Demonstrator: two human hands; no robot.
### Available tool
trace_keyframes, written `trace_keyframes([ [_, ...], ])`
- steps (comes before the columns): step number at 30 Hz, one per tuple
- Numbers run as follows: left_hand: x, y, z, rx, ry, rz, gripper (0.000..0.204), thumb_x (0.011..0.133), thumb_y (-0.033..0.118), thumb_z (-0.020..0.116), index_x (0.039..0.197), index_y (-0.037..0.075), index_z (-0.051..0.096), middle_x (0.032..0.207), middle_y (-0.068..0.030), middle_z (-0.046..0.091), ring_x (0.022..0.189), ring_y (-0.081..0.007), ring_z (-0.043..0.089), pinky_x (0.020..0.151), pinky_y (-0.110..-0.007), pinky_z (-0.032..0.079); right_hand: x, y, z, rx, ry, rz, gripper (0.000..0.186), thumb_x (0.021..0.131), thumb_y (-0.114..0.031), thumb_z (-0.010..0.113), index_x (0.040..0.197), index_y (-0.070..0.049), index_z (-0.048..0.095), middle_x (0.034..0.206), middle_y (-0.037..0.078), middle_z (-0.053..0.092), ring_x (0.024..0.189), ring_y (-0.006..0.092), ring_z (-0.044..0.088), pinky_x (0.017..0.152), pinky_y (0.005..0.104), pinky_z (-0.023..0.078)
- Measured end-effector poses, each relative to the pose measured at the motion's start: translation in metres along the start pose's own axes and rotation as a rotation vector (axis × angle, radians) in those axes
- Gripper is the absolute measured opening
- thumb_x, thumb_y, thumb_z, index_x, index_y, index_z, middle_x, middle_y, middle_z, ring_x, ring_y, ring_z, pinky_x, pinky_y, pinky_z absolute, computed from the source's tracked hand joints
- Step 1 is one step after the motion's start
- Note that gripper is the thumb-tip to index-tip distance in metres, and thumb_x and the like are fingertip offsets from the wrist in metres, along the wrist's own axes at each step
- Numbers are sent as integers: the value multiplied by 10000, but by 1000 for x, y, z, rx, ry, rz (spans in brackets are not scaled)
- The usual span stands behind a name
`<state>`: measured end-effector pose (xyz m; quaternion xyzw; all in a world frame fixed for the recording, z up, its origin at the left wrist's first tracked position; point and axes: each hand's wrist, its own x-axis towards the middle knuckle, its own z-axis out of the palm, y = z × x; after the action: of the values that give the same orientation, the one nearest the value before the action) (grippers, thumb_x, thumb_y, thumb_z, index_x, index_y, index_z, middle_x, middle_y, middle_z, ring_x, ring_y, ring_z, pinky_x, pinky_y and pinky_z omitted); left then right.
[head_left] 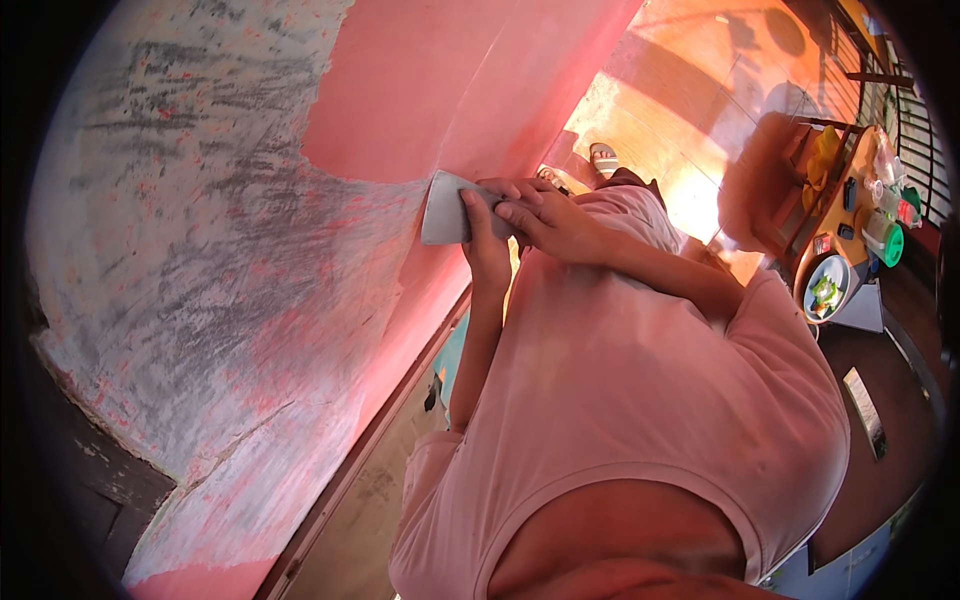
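I held a flat grey scraper [445,208] with both of my hands. My left hand [487,245] was wrapped around its near end, with my thumb lying on top of the blade. My right hand [545,220] lay over the left one, and its fingers [510,188] pressed down on the back of the scraper. Both hands were closed tight on it. The wide edge of the scraper was pushed flat against the pink wall [420,90], right at the line where the pink paint stopped.

To the left of that line the wall was bare grey and white [190,230], with dark scratchy streaks and little pink spots on it. Lower down there was a thin crack [245,435] in the bare part. A brown strip [390,400] ran along the bottom of the wall.

My arms came out of a pink shirt [640,400]. Past my hands I could see my foot in a white sandal [604,158] on the shiny orange floor [700,100]. Far off to the right stood a wooden table [850,210] with a round bowl [828,288], a green-topped jar [884,238] and other small things I could not make out.
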<state>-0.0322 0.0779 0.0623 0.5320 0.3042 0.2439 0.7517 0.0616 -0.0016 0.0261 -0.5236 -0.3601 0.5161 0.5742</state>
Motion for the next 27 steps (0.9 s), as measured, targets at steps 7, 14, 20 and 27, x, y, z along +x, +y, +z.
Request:
trace_keyframes([
  [7, 7, 7, 5, -77, -38, -69, 539, 1058, 517, 249, 945, 55, 503, 827, -137, 605, 961, -372, 645, 847, -416, 480, 2, -17, -12, -170, 28, -91, 448, 1048, -311, 446, 1338, 26, 502, 1005, 171, 611, 894, 215, 615, 733, 326, 531],
  [14, 10, -2, 4, -87, -25, -30, 534, 1052, 525, 272, 875, 64, 474, 793, -129, 580, 954, -389, 637, 916, -471, 439, 2, -11, -14, -264, 40, -92, 458, 1037, -324, 459, 1322, 30, 519, 1090, 208, 621, 1005, 282, 609, 783, 374, 526],
  [20, 14, 1, 3, -89, -42, 9, 511, 1046, 534, 284, 827, 92, 419, 772, -105, 552, 955, -381, 628, 994, -556, 421, 7, -18, -2, -169, 67, -30, 324, 1003, -204, 446, 1188, 25, 582, 870, 194, 677, 1004, 346, 623, 883, 433, 474],
  [27, 22, 13, 6, -152, -145, 178, 483, 1054, 522, 252, 819, 126, 395, 826, -77, 554, 1003, -351, 606, 1010, -557, 413, 11, -62, -19, -279, -18, -92, 386, 1036, -296, 438, 1262, -12, 568, 1041, 176, 668, 1087, 344, 599, 894, 427, 492],
])
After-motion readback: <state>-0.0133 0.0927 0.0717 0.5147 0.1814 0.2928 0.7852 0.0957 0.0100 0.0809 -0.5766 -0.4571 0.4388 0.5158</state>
